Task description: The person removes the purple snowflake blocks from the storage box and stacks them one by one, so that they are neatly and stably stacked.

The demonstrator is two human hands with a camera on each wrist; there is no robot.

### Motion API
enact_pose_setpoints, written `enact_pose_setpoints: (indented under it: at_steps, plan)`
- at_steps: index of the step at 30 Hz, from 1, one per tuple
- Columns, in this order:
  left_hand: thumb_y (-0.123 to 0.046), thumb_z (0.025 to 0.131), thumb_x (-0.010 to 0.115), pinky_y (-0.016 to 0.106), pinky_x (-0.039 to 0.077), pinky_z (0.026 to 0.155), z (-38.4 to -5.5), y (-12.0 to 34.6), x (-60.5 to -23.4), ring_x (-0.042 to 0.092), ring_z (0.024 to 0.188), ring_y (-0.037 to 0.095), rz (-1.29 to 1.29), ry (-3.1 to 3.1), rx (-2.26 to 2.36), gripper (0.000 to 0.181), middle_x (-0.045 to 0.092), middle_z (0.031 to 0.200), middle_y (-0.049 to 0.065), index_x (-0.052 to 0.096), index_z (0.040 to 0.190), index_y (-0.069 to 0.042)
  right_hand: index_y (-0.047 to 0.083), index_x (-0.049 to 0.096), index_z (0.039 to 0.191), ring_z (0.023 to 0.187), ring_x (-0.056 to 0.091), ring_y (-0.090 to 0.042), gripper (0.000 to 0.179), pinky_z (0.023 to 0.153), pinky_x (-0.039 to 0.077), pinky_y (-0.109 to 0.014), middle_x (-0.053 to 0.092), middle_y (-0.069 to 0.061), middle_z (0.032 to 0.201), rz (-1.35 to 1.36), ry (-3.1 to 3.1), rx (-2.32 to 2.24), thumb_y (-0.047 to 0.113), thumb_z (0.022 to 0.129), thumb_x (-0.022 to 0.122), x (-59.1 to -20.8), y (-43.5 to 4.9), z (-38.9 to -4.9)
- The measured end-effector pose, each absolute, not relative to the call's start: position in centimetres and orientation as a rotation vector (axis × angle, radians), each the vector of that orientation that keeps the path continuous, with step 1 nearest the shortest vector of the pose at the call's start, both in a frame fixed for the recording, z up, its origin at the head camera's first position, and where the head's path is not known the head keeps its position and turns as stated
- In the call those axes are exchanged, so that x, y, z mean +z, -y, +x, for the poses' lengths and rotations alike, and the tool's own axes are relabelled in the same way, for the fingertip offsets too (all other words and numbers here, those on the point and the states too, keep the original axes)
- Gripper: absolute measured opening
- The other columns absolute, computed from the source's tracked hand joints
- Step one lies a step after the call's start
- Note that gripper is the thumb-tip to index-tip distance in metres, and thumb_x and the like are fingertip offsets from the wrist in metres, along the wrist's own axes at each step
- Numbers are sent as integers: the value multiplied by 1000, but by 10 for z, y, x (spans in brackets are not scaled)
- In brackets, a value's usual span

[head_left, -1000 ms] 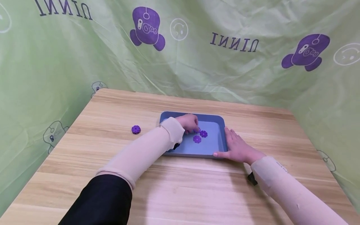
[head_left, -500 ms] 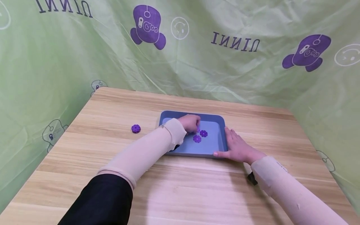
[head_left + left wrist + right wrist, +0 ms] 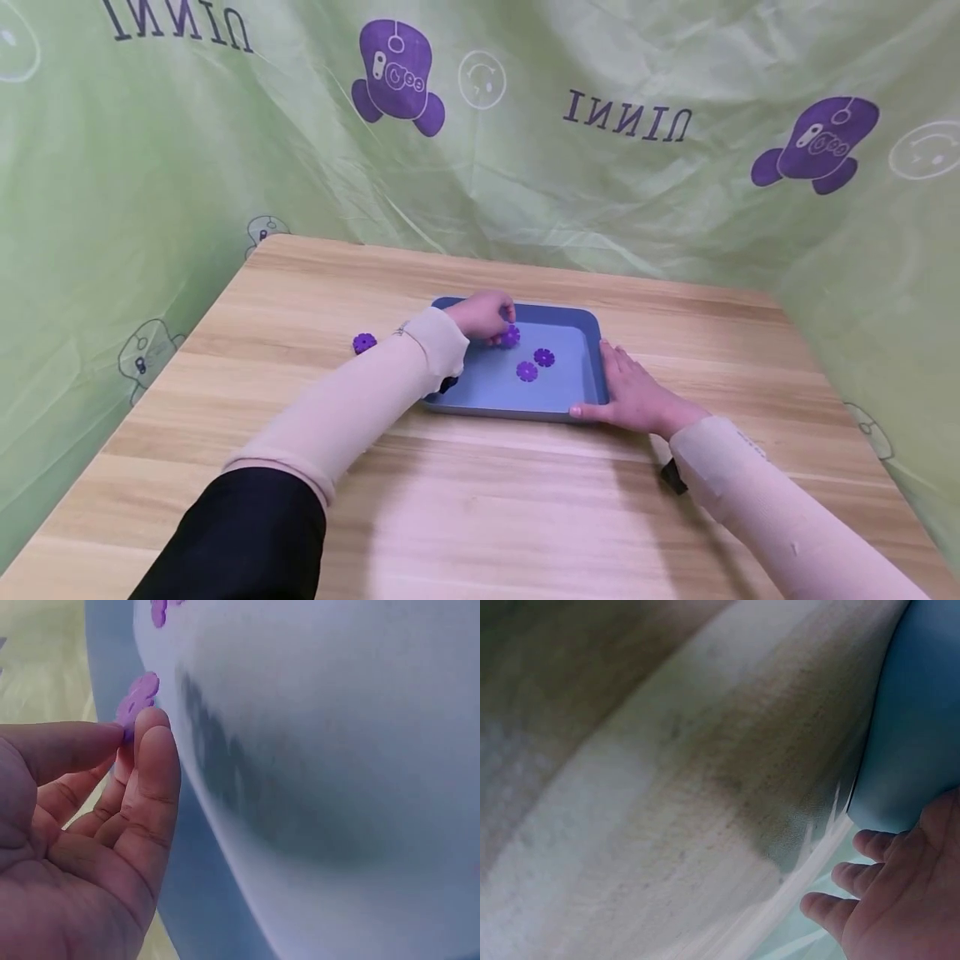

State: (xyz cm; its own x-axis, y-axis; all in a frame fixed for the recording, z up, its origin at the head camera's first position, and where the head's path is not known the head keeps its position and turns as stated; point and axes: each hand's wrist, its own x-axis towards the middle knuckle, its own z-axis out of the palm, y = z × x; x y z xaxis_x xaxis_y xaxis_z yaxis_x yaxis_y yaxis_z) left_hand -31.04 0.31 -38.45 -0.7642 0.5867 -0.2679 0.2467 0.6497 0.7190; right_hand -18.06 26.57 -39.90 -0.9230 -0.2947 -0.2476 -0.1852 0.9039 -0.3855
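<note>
Over the left part of a blue tray (image 3: 558,387), my left hand (image 3: 480,315) pinches a purple snowflake disc (image 3: 510,336) between thumb and fingertips. The same disc (image 3: 138,701) stands nearly edge-on in the left wrist view. Two more snowflake discs lie apart on the tray floor, a darker one (image 3: 544,357) and a lighter one (image 3: 527,371). My right hand (image 3: 633,396) rests against the tray's right wall, its thumb on the near right corner. In the right wrist view several fingers (image 3: 847,877) extend beside the tray's outer wall (image 3: 922,712).
A small pile of purple discs (image 3: 364,342) sits on the wooden table (image 3: 480,517), left of the tray and partly behind the left sleeve. A green printed curtain (image 3: 487,183) hangs behind the table and along its sides.
My left hand has lifted a disc from beside the other two and moved left with it. My right hand and the tray have stayed in place.
</note>
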Motion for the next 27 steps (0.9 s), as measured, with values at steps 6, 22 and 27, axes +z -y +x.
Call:
enact_pose_setpoints:
  at_steps: [6,22,27]
  plan:
    - [5,98,51,31,57,71,-315,15,-377,64,76,21,613,-2354,1091,13,65,90,12,60,108,4,-17,3,156,149,9,-57,128,121,12,-64,7,-40,162,-376,-2766,-503,65,86,73,-402,-263,-181]
    - [5,99,53,48,59,86,-312,66,-368,67,91,40,519,-2310,1423,14,64,92,16,60,110,9,-18,5,155,150,-1,-57,128,119,5,-69,0,-38,163,-423,-2836,-327,70,87,67,-399,-264,-180]
    - [5,100,54,49,59,86,-311,85,-371,65,82,28,484,-2286,1502,14,63,93,16,59,112,10,-18,5,155,150,-2,-56,127,120,4,-68,0,-38,163,-427,-2837,-314,70,88,67,-398,-263,-179]
